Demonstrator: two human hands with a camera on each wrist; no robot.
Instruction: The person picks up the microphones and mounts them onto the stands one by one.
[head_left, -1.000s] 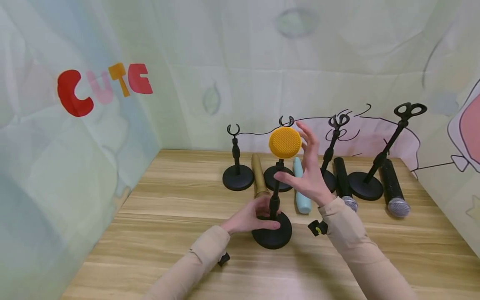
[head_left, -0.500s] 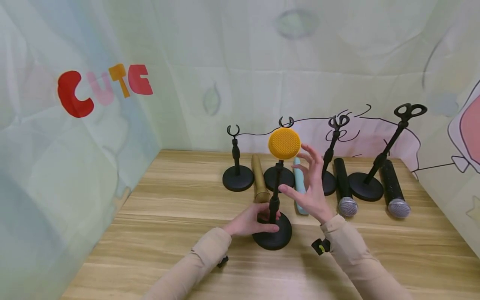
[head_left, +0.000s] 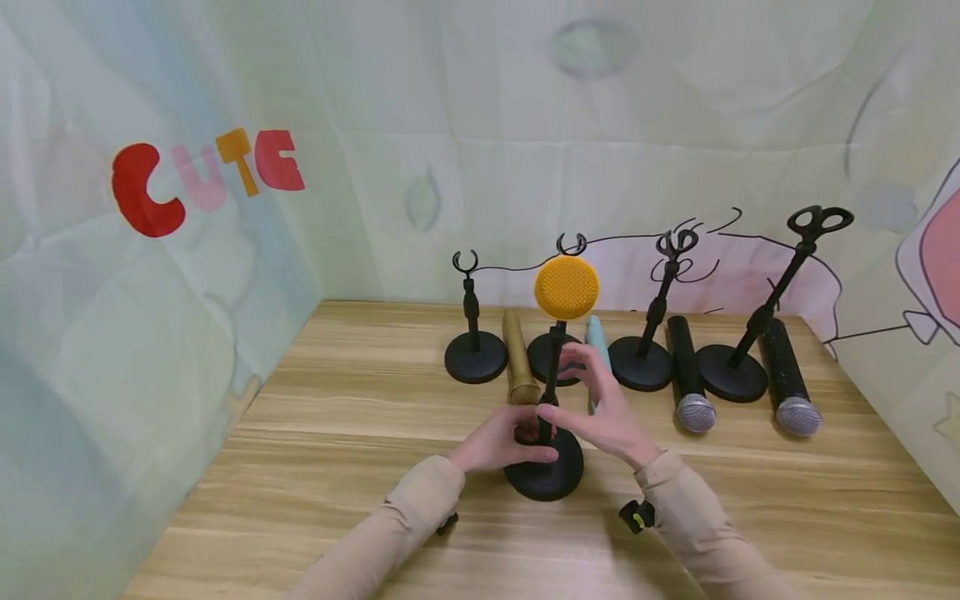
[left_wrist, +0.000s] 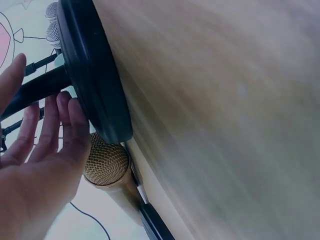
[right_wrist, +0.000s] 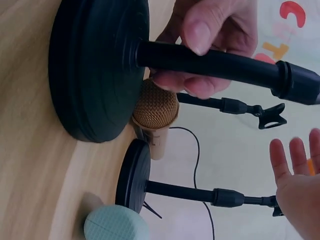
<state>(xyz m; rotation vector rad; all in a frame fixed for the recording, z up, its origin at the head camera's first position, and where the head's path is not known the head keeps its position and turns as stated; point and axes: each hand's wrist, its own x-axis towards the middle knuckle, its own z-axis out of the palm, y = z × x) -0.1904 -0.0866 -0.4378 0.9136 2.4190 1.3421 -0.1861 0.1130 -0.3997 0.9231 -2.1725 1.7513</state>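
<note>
A yellow microphone (head_left: 567,287) with a round textured head sits at the top of a black microphone stand (head_left: 545,483) on the table; its body is hidden behind the head. My left hand (head_left: 498,442) holds the stand's pole low down, just above the round base, thumb on one side and fingers on the other. My right hand (head_left: 609,417) is right of the same pole, its fingers spread and gently bent, gripping nothing. In the right wrist view, the right-hand fingers (right_wrist: 298,155) stand apart from the pole. Behind the base lies a gold microphone (head_left: 519,358).
A row of black stands lines the back, including a short one (head_left: 476,358) at left and a tilted one (head_left: 731,372) at right. Between them lie a light blue microphone (head_left: 597,335) and two black microphones (head_left: 682,358) with silver heads. Fabric walls enclose the wooden table (head_left: 360,367).
My right hand has come down from beside the yellow head to the lower pole. The left hand stays at the pole, and the stand has barely moved.
</note>
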